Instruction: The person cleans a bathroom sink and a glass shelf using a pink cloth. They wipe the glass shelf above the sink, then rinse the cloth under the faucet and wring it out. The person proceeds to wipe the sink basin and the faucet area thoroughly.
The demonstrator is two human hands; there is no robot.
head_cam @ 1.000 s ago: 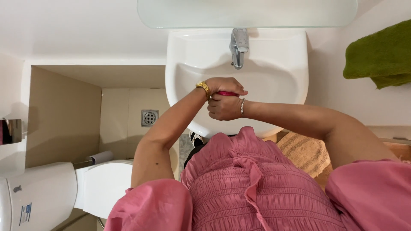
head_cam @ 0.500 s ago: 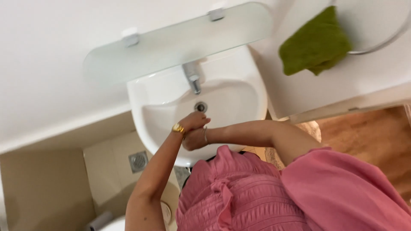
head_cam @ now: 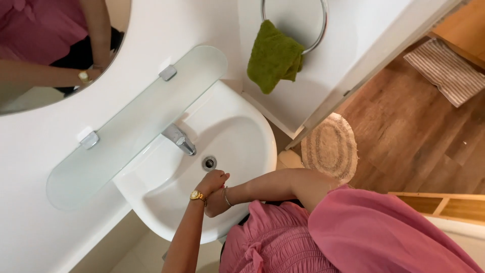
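Note:
My two hands are pressed together over the front part of a white washbasin (head_cam: 242, 146). My left hand (head_cam: 213, 181), with a gold watch on its wrist, lies curled on top. My right hand (head_cam: 216, 205), with a thin bracelet, comes in from the right and is mostly hidden under the left. Nothing shows between the fingers, and I cannot tell whether either hand holds something. A chrome tap (head_cam: 179, 139) and the drain (head_cam: 208, 163) sit just beyond the hands. My pink blouse (head_cam: 353, 237) fills the lower right.
A frosted glass shelf (head_cam: 126, 121) hangs above the basin, with a mirror (head_cam: 50, 50) over it. A green towel (head_cam: 275, 55) hangs on a metal ring (head_cam: 319, 30). A round woven rug (head_cam: 328, 146) and a striped mat (head_cam: 444, 71) lie on the wooden floor.
The view has swung up and to the right, bringing in the mirror and floor. My hands stay joined over the basin. The thin red thing seen between them a second ago no longer shows.

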